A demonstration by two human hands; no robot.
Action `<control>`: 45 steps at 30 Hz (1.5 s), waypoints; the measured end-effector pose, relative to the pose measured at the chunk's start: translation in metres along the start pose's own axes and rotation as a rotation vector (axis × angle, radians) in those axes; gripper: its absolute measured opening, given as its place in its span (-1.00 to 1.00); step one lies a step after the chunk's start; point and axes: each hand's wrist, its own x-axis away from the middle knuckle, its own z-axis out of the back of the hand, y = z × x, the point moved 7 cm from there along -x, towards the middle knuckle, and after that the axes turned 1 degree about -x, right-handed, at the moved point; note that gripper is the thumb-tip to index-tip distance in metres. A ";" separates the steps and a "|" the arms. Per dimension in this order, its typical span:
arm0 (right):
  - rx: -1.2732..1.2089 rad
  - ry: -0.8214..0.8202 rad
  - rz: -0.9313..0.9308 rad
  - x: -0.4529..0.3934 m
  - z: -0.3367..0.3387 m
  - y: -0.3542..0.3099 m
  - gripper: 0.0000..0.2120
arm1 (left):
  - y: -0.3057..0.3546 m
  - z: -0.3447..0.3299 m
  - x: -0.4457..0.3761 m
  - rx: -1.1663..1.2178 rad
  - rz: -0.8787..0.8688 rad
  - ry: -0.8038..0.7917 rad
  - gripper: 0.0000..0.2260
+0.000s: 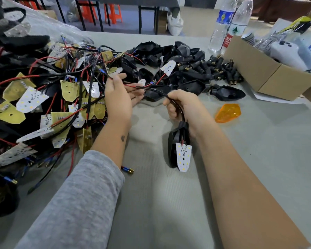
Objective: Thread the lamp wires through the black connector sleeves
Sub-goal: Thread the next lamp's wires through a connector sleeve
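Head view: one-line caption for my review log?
Right hand grips black sleeved wire, LED board dangling; left hand pinches its end.

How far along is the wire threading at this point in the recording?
Done: nothing can be counted as finished. In hand: the right hand grips a black sleeve with a housing and LED board hanging below it; the left hand holds the red wire end coming out of the sleeve. Left: a large tangle of wired boards and a heap of black connectors.

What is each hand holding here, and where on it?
Right hand grips the black sleeved cable mid-length; left hand pinches its red wire end.
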 end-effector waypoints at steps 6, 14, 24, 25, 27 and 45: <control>0.092 -0.151 0.065 0.000 -0.005 -0.001 -0.68 | 0.002 0.003 0.000 0.040 -0.029 -0.036 -0.72; 0.054 -0.241 0.030 -0.001 -0.010 0.002 -0.65 | 0.003 0.003 -0.003 0.074 -0.065 0.000 -0.74; 0.110 0.132 0.170 -0.004 0.001 -0.005 -0.76 | 0.001 0.008 -0.006 -0.029 -0.062 0.098 -0.71; 0.212 0.102 0.180 -0.003 -0.005 -0.005 -0.72 | 0.002 0.007 -0.005 -0.081 -0.090 0.090 -0.70; 0.387 -0.019 0.160 0.001 -0.018 -0.002 -0.69 | 0.003 0.004 -0.004 -0.150 -0.146 0.065 -0.70; 0.492 0.506 0.183 -0.017 0.040 -0.014 -0.84 | -0.011 -0.035 0.019 -0.678 -0.265 -0.338 -0.81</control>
